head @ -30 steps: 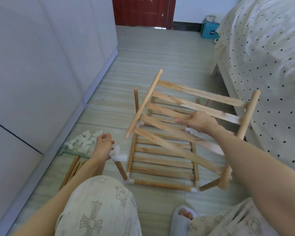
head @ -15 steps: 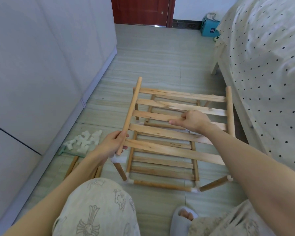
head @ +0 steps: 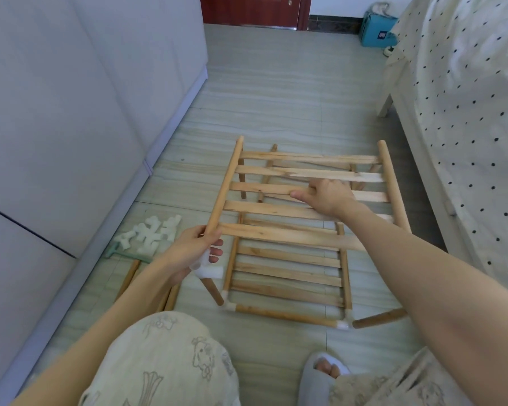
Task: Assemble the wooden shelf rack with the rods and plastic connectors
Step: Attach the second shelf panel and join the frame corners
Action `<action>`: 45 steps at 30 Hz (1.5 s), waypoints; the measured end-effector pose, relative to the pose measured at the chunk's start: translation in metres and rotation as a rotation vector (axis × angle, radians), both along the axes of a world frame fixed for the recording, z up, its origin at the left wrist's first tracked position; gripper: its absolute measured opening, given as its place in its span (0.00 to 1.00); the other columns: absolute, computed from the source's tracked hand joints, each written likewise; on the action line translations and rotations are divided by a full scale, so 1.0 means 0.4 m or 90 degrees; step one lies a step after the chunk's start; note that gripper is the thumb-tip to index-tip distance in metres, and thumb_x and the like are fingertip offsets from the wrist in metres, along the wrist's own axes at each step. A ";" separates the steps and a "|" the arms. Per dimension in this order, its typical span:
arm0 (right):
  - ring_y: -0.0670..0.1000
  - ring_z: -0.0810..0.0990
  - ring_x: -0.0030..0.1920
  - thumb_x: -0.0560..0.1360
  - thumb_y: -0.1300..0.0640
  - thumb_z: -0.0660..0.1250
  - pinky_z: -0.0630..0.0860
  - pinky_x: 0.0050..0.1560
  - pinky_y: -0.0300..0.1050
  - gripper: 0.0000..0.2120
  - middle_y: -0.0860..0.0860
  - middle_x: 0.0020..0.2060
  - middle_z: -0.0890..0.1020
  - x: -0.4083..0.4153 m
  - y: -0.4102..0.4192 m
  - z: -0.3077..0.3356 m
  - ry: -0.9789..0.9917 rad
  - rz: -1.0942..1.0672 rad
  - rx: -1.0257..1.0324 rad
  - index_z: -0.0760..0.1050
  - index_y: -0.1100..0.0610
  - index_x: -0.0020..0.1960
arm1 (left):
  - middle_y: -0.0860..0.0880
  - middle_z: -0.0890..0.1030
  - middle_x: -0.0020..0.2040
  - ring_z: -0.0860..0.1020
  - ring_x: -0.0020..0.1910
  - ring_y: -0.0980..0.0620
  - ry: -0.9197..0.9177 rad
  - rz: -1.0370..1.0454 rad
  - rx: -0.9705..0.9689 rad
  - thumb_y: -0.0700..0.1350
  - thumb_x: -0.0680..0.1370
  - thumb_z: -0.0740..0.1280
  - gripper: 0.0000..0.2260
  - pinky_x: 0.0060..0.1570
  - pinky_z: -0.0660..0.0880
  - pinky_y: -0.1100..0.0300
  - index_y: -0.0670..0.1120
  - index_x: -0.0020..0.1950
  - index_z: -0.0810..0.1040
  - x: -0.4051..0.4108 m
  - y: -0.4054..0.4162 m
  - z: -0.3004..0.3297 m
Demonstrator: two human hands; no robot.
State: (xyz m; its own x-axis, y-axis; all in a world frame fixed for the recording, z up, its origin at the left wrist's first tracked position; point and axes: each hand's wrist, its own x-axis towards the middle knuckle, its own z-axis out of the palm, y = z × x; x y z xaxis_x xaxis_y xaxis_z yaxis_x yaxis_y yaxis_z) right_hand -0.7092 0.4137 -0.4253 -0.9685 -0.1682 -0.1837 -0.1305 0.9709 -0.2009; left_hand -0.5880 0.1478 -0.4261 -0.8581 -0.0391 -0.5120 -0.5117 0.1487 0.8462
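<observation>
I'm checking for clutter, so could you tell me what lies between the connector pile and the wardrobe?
Only bare floor separates connector pile from wardrobe, head view.

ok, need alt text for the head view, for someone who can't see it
A person holds a slatted wooden shelf panel level above a lower shelf frame on the floor, the left hand gripping the panel's left rail and a white connector, the right hand gripping a middle slat. Spare white connectors and rods lie to the left.

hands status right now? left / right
Left hand: closed, gripping the side rod of the upper slat panel.
Right hand: closed, gripping a middle slat of that panel.
</observation>
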 end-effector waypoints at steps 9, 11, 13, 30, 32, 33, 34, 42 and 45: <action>0.59 0.76 0.54 0.73 0.31 0.55 0.67 0.51 0.50 0.25 0.57 0.49 0.80 -0.020 -0.023 -0.006 0.007 0.023 0.010 0.70 0.54 0.45 | 0.42 0.79 0.43 0.79 0.34 0.51 -0.144 0.077 0.152 0.46 0.82 0.58 0.13 0.34 0.79 0.61 0.36 0.56 0.74 0.020 -0.033 -0.001; 0.59 0.76 0.53 0.73 0.31 0.55 0.67 0.49 0.50 0.26 0.57 0.49 0.80 -0.020 -0.026 -0.008 0.002 0.032 0.024 0.70 0.54 0.45 | 0.42 0.79 0.44 0.79 0.36 0.51 -0.150 0.059 0.136 0.44 0.81 0.59 0.12 0.36 0.79 0.61 0.36 0.56 0.74 0.024 -0.037 -0.004; 0.59 0.76 0.52 0.73 0.30 0.55 0.67 0.49 0.49 0.26 0.57 0.48 0.80 -0.020 -0.028 -0.012 -0.015 0.032 0.013 0.71 0.54 0.46 | 0.43 0.79 0.43 0.78 0.37 0.51 -0.147 0.049 0.127 0.44 0.81 0.60 0.11 0.38 0.78 0.60 0.37 0.56 0.75 0.026 -0.036 -0.006; 0.58 0.75 0.54 0.70 0.29 0.57 0.68 0.48 0.47 0.27 0.55 0.48 0.79 -0.011 -0.029 -0.026 -0.070 0.019 -0.039 0.74 0.52 0.49 | 0.48 0.65 0.36 0.68 0.30 0.53 -0.137 0.096 0.170 0.50 0.81 0.57 0.14 0.33 0.68 0.61 0.40 0.59 0.69 0.019 -0.012 -0.028; 0.58 0.75 0.53 0.70 0.29 0.58 0.69 0.47 0.47 0.26 0.53 0.44 0.77 -0.008 -0.028 -0.024 -0.076 0.015 -0.055 0.72 0.52 0.47 | 0.48 0.64 0.37 0.67 0.30 0.54 -0.127 0.107 0.132 0.54 0.81 0.57 0.20 0.34 0.67 0.60 0.40 0.65 0.68 0.016 -0.004 -0.036; 0.58 0.75 0.53 0.70 0.29 0.58 0.69 0.48 0.48 0.26 0.53 0.44 0.77 -0.006 -0.028 -0.022 -0.078 0.014 -0.059 0.72 0.52 0.46 | 0.48 0.64 0.38 0.66 0.30 0.54 -0.116 0.118 0.120 0.56 0.80 0.57 0.21 0.35 0.67 0.60 0.41 0.64 0.68 0.015 0.000 -0.039; 0.58 0.75 0.53 0.70 0.29 0.59 0.69 0.48 0.48 0.25 0.53 0.43 0.76 -0.005 -0.028 -0.020 -0.079 0.013 -0.061 0.71 0.52 0.46 | 0.48 0.65 0.39 0.65 0.30 0.54 -0.102 0.131 0.115 0.57 0.80 0.57 0.20 0.36 0.67 0.59 0.43 0.63 0.69 0.014 0.005 -0.040; 0.58 0.75 0.54 0.70 0.29 0.59 0.71 0.51 0.49 0.27 0.53 0.44 0.76 -0.003 -0.022 -0.017 -0.082 0.007 -0.067 0.74 0.53 0.50 | 0.46 0.69 0.42 0.65 0.26 0.53 -0.056 0.171 0.143 0.54 0.81 0.57 0.13 0.31 0.68 0.58 0.46 0.53 0.75 0.012 0.012 -0.047; 0.58 0.75 0.53 0.69 0.29 0.59 0.71 0.50 0.49 0.26 0.53 0.44 0.77 -0.007 -0.024 -0.017 -0.075 0.000 -0.069 0.72 0.52 0.47 | 0.47 0.70 0.38 0.67 0.29 0.53 -0.055 0.185 0.159 0.53 0.81 0.58 0.13 0.31 0.68 0.59 0.46 0.53 0.76 0.013 0.015 -0.041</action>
